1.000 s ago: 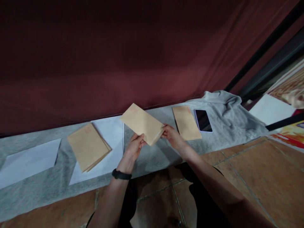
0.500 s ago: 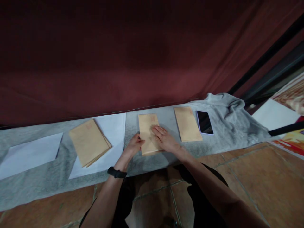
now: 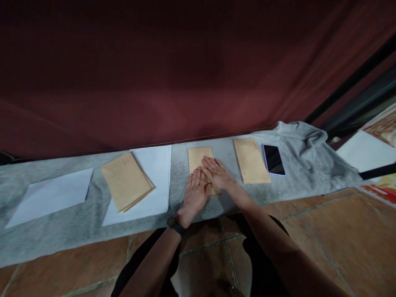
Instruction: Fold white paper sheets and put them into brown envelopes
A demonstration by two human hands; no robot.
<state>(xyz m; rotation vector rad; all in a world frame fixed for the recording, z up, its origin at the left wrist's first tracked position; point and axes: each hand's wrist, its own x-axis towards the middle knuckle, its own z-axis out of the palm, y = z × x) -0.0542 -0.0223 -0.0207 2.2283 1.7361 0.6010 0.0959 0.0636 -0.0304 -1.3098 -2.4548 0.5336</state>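
A brown paper envelope lies flat on the grey cloth in front of me, with small red print near its top. My left hand rests flat on its lower left part, fingers stretched out. Over its right side lies my right hand, also flat with fingers extended, its fingertips close to those of the left. The hands hide much of the envelope's lower half. To the right is another brown envelope. A stack of brown envelopes sits to the left, partly over white paper.
Right of the envelopes lies a phone with a pale purple edge. White sheets are at the far left. The grey cloth is bunched up at the right end. A dark red curtain hangs behind, and tiled floor lies below.
My left hand has let go of the envelope's left edge and moved right onto its face, now flat. My right hand stays flat on the envelope. The view has shifted slightly.
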